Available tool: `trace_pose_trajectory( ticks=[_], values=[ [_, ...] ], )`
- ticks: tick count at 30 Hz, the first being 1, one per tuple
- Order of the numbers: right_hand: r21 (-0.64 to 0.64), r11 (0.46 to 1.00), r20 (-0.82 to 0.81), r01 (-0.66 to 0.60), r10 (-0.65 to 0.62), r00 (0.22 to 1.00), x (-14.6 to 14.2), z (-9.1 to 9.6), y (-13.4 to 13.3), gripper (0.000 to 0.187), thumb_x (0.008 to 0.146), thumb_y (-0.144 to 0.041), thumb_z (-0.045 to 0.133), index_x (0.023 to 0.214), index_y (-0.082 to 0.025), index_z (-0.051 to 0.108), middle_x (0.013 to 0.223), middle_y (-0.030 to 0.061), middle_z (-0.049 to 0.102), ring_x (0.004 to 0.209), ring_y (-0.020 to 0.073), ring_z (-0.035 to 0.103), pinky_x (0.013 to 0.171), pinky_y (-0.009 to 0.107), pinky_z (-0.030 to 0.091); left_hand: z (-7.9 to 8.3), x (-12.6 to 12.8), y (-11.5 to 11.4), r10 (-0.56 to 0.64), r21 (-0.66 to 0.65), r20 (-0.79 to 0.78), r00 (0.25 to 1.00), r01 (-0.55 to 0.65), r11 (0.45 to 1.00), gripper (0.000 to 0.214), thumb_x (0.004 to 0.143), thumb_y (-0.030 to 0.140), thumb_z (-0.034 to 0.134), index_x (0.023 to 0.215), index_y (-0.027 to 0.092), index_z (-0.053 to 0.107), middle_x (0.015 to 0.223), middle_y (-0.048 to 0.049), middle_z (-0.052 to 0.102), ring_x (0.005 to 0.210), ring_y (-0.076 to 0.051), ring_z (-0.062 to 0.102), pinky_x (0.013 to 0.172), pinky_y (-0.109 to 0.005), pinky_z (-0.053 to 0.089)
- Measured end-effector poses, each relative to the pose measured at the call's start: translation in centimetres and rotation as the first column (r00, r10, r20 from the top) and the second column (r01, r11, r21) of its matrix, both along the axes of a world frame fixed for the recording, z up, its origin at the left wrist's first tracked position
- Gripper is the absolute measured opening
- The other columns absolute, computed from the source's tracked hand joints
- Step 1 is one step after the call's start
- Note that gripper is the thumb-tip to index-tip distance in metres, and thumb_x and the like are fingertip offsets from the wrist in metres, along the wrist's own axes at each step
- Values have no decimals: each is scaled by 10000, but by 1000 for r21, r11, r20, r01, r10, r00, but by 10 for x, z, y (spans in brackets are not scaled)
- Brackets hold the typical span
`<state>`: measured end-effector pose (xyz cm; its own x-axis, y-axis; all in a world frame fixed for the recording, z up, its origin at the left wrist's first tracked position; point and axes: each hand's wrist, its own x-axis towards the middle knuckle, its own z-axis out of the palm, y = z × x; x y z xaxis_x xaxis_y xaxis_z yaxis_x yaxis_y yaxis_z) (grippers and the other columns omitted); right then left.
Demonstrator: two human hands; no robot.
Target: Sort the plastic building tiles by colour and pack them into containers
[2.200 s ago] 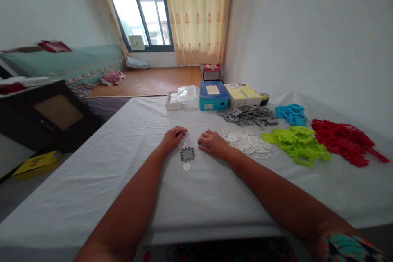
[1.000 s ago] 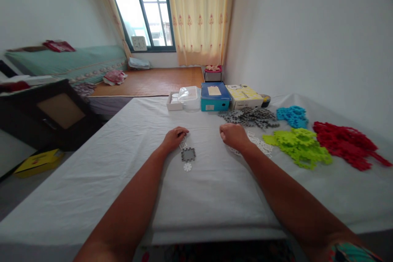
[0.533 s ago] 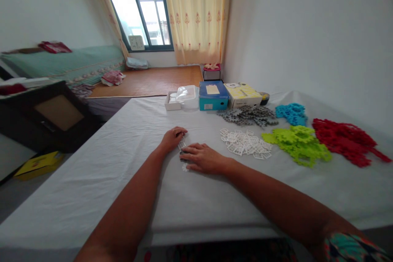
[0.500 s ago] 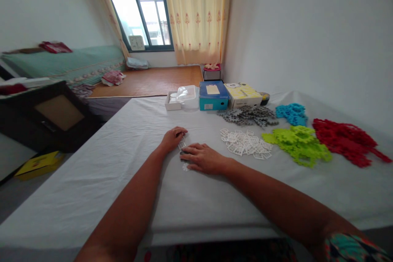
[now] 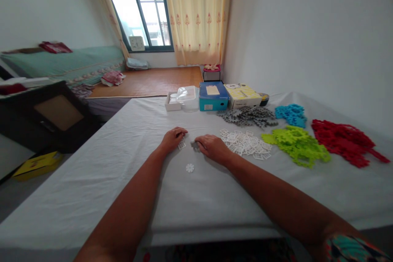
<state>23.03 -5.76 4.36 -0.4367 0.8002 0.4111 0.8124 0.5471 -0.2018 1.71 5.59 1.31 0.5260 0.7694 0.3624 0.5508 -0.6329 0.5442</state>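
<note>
My left hand (image 5: 172, 138) rests curled on the white table cloth (image 5: 129, 180), its fingertips closed on a small white square piece (image 5: 181, 145). My right hand (image 5: 213, 147) lies just to the right of it, fingers closed on a grey notched square piece (image 5: 194, 145) that sticks out at its fingertips. A white round gear-like piece (image 5: 190, 168) lies loose on the cloth just in front of both hands.
Right of my right hand lie a heap of white square pieces (image 5: 245, 142), then lime green (image 5: 296, 142) and red (image 5: 345, 141) heaps. Grey (image 5: 248, 115) and cyan (image 5: 291, 114) heaps sit further back. Boxes, blue (image 5: 213, 95) and yellow (image 5: 242, 95), and a clear container (image 5: 187, 97) stand at the far edge.
My right hand went to the white heap, came back flat over the grey piece, and now has lifted it up and back beside my left hand. The round piece lies uncovered.
</note>
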Motion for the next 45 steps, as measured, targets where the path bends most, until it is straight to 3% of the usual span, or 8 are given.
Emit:
trace_pose_trajectory(
  ticks=[5,16,21,26,32,36,41,45],
  values=[
    [-122,982,-138,141,-158,978,15,0,7,265,966,-303,431,1113,-203,627,1004,65,715,892,171,652,766,254,437,-1,0,1,2,0,-9,1000,-2,1000,288,818,185,455,961,193,704,947,-36,694,873,-163,642,866,-306,497],
    [-342,939,-386,-29,-112,916,34,1,18,227,860,-342,559,869,-160,696,699,7,674,609,105,561,592,208,384,1,1,-1,11,17,-23,1000,-10,1000,290,822,176,456,969,199,704,967,-35,691,905,-163,646,891,-299,492],
    [-311,946,-456,90,-232,859,49,-2,31,234,830,-357,568,897,-170,692,726,16,684,609,112,573,597,218,417,-1,0,0,15,1,-10,1000,-15,1000,289,815,175,455,961,190,704,951,-38,692,879,-163,645,876,-304,493],
    [-264,908,-616,324,-417,668,94,-5,62,308,812,-387,534,947,-146,669,813,66,699,645,148,618,618,262,491,0,0,-1,-4,-18,16,1000,5,1000,288,802,159,456,947,189,704,932,-35,692,860,-157,646,859,-296,496],
    [-309,742,-738,595,-582,342,142,-10,76,491,799,-290,468,1243,-96,550,1083,160,657,728,189,654,622,326,545,2,1,-3,-2,-20,22,1000,3,1000,286,805,150,463,949,199,705,938,-30,693,857,-156,647,860,-300,499],
    [-210,803,-726,558,-511,461,122,-2,63,479,828,-261,436,1271,-116,543,1122,159,650,774,197,664,699,340,542,1,1,-2,2,-17,14,1000,-2,1000,289,799,141,467,948,197,708,940,-29,694,861,-155,647,866,-293,496],
    [-197,978,-541,63,-162,826,47,7,29,311,875,-235,460,1109,-172,654,996,73,702,742,141,647,720,290,520,-1,0,0,-7,-6,9,1000,7,1000,292,801,146,465,956,194,708,941,-33,691,878,-159,644,872,-293,492],
    [-187,904,-222,-384,342,913,-4,0,0,296,885,-330,574,1140,-206,659,1106,74,682,968,162,599,895,310,472,-1,0,0,1,-1,8,1000,-1,1000,287,802,159,465,957,186,705,943,-39,690,870,-159,640,870,-300,494]
  ],
)
